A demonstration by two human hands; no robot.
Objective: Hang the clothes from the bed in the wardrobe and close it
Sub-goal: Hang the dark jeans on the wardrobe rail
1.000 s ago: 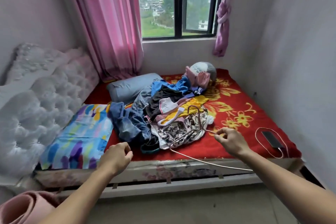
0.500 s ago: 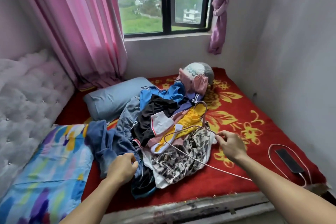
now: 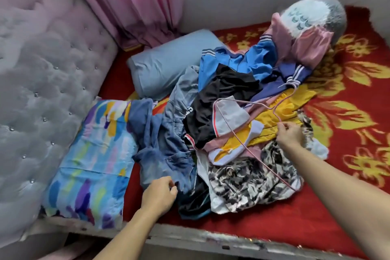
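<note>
A heap of clothes [image 3: 238,112] lies on the bed's red flowered blanket [image 3: 337,186]: a denim garment [image 3: 168,150], black shorts, a blue track jacket, yellow and pink pieces, and a black-and-white patterned top [image 3: 249,177]. A thin pink wire hanger [image 3: 236,131] rests across the heap. My right hand [image 3: 290,134] pinches the hanger just below its hook. At the denim garment's lower edge is my left hand [image 3: 160,194], its fingertips closing on the fabric. No wardrobe is in view.
A grey-blue pillow [image 3: 166,65] and a colourful striped pillow [image 3: 88,164] lie left of the heap. A tufted grey headboard [image 3: 44,95] stands at left, a pink curtain [image 3: 135,0] behind. A plastic-wrapped bundle [image 3: 312,15] sits at the back. The bed's front rail [image 3: 211,240] runs below.
The camera has moved closer and tilted down over the bed. My left hand has reached forward to the denim garment's edge. My right hand still holds the hanger, now over the pile.
</note>
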